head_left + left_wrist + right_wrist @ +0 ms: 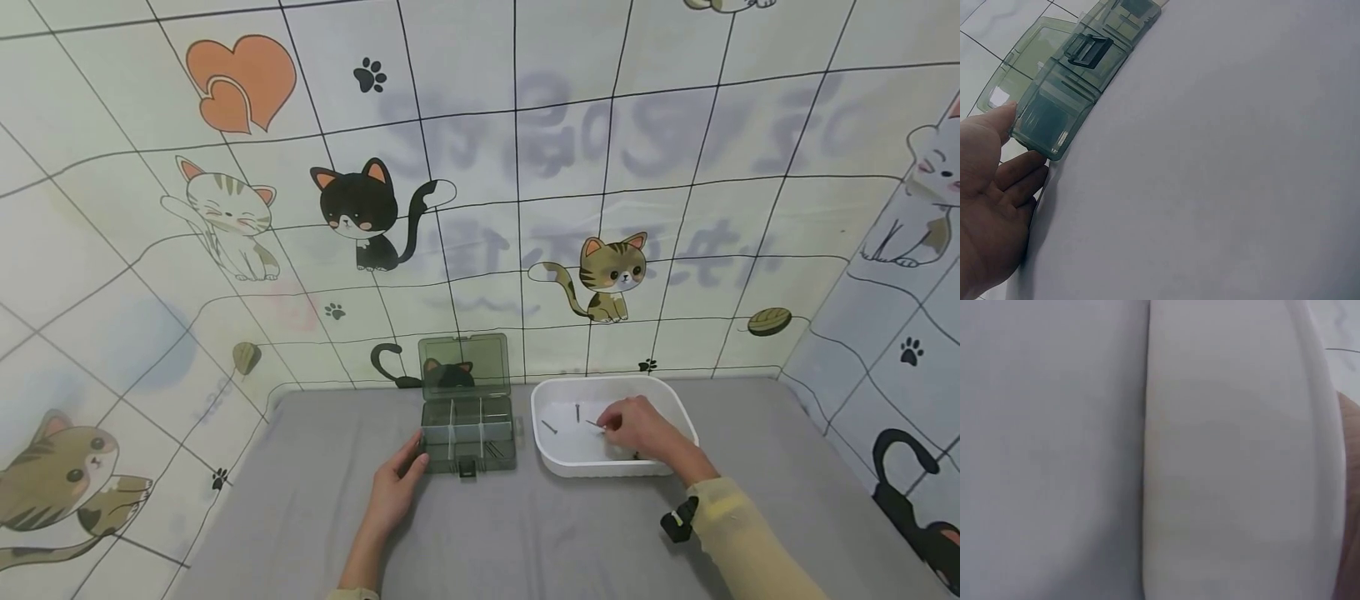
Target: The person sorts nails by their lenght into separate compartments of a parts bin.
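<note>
A green see-through compartment box (468, 468) stands on the table with its lid (491, 350) raised. My left hand (393, 487) holds its left end; in the left wrist view the thumb (1004, 119) lies against the upper edge and the fingers (1025, 169) at the bottom corner. Several thin screws (492, 450) lie in the front right compartment. Over the white tray (555, 465), my right hand (637, 425) pinches a screw (592, 423) between thumb and fingertips. Two more screws, one slanted (550, 427) and one upright in view (577, 412), lie on the tray floor.
Grey cloth (480, 542) covers the table. Behind and at both sides hangs a cat-printed sheet (480, 208). A small dark item (636, 456) shows beneath the right hand, too little to tell. The tray's outer wall (1235, 450) fills much of the right wrist view.
</note>
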The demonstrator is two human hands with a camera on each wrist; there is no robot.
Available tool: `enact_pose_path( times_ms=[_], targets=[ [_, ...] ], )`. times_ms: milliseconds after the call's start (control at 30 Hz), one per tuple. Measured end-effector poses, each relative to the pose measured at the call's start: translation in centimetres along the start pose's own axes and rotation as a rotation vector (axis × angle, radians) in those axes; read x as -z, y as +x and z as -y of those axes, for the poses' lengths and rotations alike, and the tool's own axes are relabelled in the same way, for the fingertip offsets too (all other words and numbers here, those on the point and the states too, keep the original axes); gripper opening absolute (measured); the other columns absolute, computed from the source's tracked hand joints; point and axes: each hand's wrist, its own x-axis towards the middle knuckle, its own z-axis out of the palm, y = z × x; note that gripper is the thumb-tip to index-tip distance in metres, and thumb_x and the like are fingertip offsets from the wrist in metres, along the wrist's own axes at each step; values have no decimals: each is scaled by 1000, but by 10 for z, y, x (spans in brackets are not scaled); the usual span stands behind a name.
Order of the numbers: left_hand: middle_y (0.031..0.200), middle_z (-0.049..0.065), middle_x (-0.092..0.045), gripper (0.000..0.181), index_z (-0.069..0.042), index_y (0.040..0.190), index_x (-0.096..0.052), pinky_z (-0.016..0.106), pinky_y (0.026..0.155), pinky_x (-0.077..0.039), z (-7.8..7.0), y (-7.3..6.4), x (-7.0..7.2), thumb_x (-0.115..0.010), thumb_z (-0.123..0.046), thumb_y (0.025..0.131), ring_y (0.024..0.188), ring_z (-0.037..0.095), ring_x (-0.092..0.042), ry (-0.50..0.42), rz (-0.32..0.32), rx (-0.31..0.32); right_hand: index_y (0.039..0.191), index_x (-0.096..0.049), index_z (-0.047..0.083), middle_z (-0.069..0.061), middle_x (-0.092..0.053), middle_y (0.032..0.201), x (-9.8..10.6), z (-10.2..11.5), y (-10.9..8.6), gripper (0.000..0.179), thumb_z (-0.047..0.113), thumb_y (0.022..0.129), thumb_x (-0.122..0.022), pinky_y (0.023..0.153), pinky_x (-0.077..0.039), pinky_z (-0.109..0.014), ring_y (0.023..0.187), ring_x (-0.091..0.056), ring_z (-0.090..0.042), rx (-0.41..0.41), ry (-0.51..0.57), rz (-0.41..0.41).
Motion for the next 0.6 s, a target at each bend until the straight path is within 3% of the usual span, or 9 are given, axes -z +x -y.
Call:
enact_pose_path(
  times_ms=[267,600],
  targets=[
    [146,17,-56,50,-12,150,-54,54,115,-36,1,1,0,-65,-27,103,141,36,-46,0,1,1,91,-80,0,-5,-72,80,0,14,1,17,-4,77,-70,63,-50,-24,72,-58,-10,133,88,-69],
    [146,15,-57,49,-12,150,-55,53,115,-36,2,1,0,-64,-25,104,141,34,-46,9,-6,-3,92,-80,-2,2,-71,76,-2,36,6,18,-3,78,-69,59,-50,-22,68,-58,-6,209,116,-131]
  ],
)
